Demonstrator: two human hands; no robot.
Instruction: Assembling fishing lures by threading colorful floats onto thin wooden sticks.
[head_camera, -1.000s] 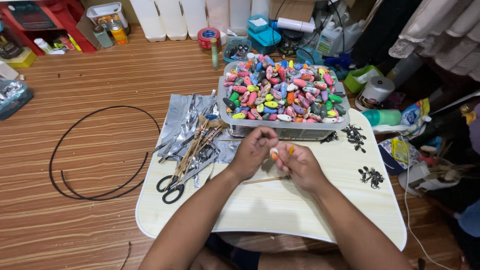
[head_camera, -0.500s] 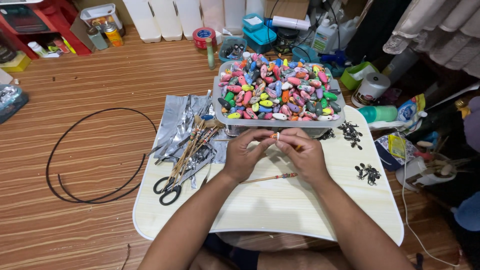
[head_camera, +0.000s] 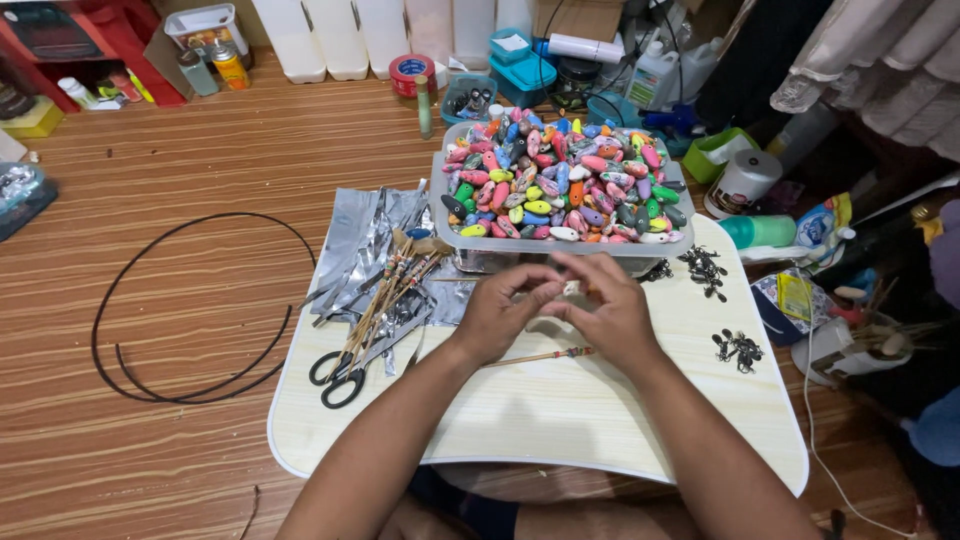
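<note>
My left hand (head_camera: 505, 312) and my right hand (head_camera: 610, 308) meet over a small pale lap table (head_camera: 540, 410), fingertips pinched together on a small whitish piece (head_camera: 571, 288) between them. Just beyond the fingers stands a clear tray (head_camera: 470, 255) heaped with colourful oval floats. A thin stick with a wrapped end (head_camera: 540, 356) lies on the table under my hands. To the left lie a bundle of thin sticks (head_camera: 392, 290) and black-handled scissors (head_camera: 340, 375) on silver foil sheets (head_camera: 365, 240).
Two heaps of small black hooks (head_camera: 703, 268) (head_camera: 738, 348) lie on the table's right side. A black wire loop (head_camera: 190, 300) rests on the wooden floor at left. Bottles, tape, boxes and tins crowd the back and the right.
Both hands have moved slightly away from me toward the tray, and the fingertips have closed together on the small piece. The camera view has shifted a little.
</note>
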